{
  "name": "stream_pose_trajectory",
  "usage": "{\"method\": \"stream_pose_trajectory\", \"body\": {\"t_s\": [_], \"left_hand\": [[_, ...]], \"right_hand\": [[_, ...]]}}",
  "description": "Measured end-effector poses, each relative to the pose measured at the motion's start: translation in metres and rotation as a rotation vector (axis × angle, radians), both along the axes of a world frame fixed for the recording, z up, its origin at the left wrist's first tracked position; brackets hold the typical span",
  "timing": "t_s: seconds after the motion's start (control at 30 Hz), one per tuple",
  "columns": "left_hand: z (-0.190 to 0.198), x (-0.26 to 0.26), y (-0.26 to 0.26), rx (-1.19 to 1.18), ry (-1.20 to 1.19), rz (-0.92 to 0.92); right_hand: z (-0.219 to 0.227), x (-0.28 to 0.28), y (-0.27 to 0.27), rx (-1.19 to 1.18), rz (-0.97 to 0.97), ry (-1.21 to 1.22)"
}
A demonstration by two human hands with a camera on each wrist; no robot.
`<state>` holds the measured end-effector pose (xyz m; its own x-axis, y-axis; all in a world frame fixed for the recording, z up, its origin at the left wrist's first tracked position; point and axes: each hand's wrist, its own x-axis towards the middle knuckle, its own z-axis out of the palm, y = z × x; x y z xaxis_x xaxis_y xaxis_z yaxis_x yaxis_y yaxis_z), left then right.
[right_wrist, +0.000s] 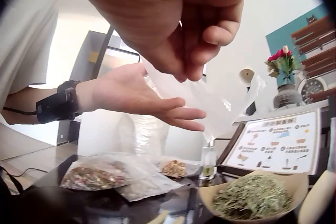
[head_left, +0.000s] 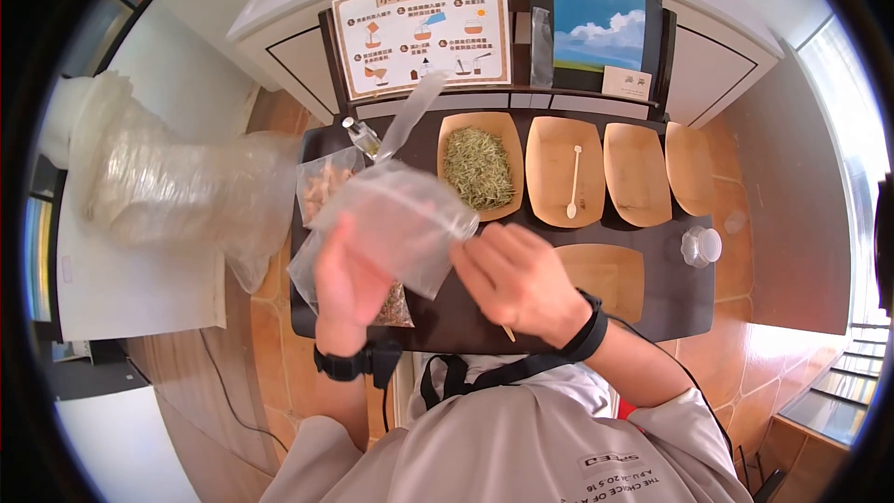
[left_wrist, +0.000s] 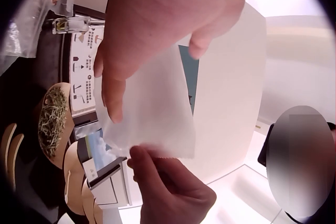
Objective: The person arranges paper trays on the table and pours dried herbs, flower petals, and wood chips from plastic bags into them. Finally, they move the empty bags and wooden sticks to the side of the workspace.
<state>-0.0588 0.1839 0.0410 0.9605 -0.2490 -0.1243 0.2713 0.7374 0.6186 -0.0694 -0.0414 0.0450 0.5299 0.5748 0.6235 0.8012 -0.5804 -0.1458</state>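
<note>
Translucent plastic bag (head_left: 402, 214) lies above the dark table (head_left: 666, 317), its edge pinched by the right hand (head_left: 521, 278) at four o'clock; straight-fingered, the left hand (head_left: 352, 275) touches it from seven o'clock; a herb-filled tray (head_left: 480, 119) sits at two o'clock.

Left hand (left_wrist: 170, 22) against translucent bag (left_wrist: 155, 106); right hand (left_wrist: 170, 190) pinching bag's edge; green herbs (left_wrist: 52, 121) in tray (left_wrist: 64, 142).

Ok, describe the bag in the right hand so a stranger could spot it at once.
In the head view, find the dark table. Over its left half, the right hand pinches the edge of a cloudy bag. That one alone is held up; the other bags lie on the table.
</note>
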Motion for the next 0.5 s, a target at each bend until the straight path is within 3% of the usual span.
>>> {"method": "stream_pose_trajectory", "body": {"t_s": [0.03,0.1,0.17,0.27,0.3,0.37,0.43,0.47,0.5], "left_hand": [[-0.002,-0.007,0.0,-0.001,0.0,0.009],[-0.01,-0.018,0.004,0.295,0.073,0.115],[-0.025,-0.025,0.019,0.141,0.113,0.159],[-0.037,-0.033,0.029,0.183,0.037,0.169],[-0.039,-0.034,0.028,0.201,0.047,0.125],[-0.038,-0.033,0.032,0.213,0.059,0.094],[-0.037,-0.033,0.038,0.298,0.127,0.015],[-0.034,-0.034,0.042,0.289,0.133,0.032],[-0.03,-0.036,0.049,0.403,0.094,0.227]], "right_hand": [[-0.003,-0.004,0.005,-0.001,0.009,0.0],[-0.011,-0.009,0.015,0.124,0.097,0.093],[0.002,-0.012,0.013,0.218,0.087,0.218],[0.008,-0.014,0.018,0.557,-0.33,0.765],[0.001,-0.012,0.018,0.543,-0.319,0.768],[-0.004,-0.008,0.017,0.627,-0.084,1.534],[-0.006,-0.008,0.022,0.642,-0.128,1.532],[-0.009,-0.006,0.02,0.658,-0.208,1.411],[-0.012,-0.004,0.019,0.673,-0.282,1.288]]}}
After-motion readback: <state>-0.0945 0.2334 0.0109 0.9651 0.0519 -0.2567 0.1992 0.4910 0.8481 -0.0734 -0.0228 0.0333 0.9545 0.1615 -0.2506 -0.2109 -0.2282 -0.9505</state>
